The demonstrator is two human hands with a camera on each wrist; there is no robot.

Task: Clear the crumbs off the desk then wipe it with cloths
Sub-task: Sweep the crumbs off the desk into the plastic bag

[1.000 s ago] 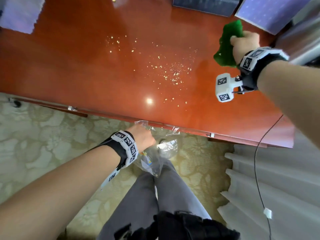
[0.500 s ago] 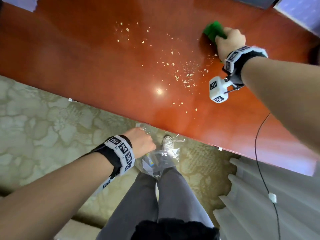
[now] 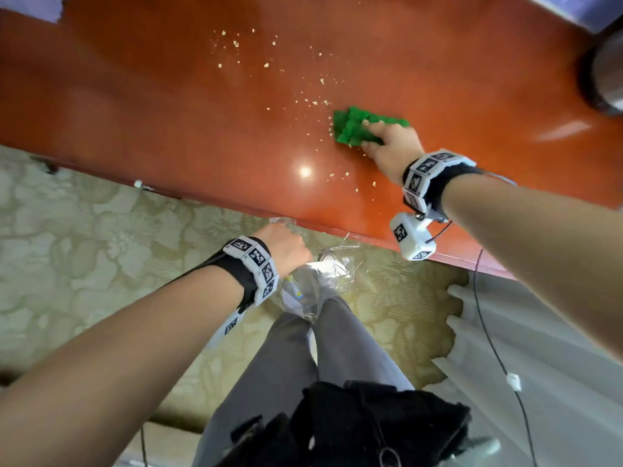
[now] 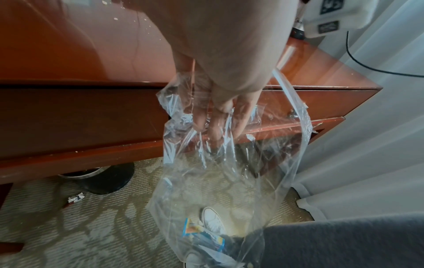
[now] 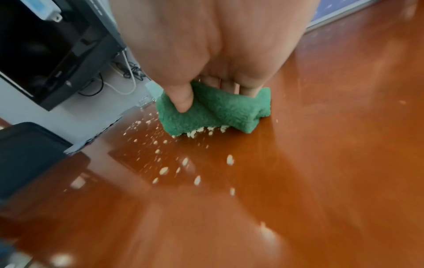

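My right hand (image 3: pixel 387 139) grips a bunched green cloth (image 3: pixel 357 126) and presses it flat on the glossy red-brown desk (image 3: pixel 168 106). In the right wrist view the thumb and fingers of my right hand (image 5: pixel 206 87) curl over the green cloth (image 5: pixel 215 112), with pale crumbs (image 5: pixel 197 130) piled at its leading edge. More crumbs (image 3: pixel 269 65) lie scattered over the desk to the left of the cloth. Below the desk's front edge, my left hand (image 3: pixel 286 247) holds a clear plastic bag (image 3: pixel 320 278) by its mouth. The fingers of my left hand (image 4: pixel 218 116) are wrapped in the clear plastic bag (image 4: pixel 229 181), which hangs open.
A dark round metal vessel (image 3: pixel 603 79) stands at the desk's right end. A black monitor (image 5: pixel 45 45) and cables sit at the far side. White curtains (image 3: pixel 539 348) hang at the right. A black round base (image 4: pixel 107 179) and a scrap of wrapper (image 4: pixel 75 198) lie on the patterned carpet.
My right hand came down from the air with the green cloth, set it on the desk and swept it leftward and nearer through the crumbs. The left hand stayed with the bag.
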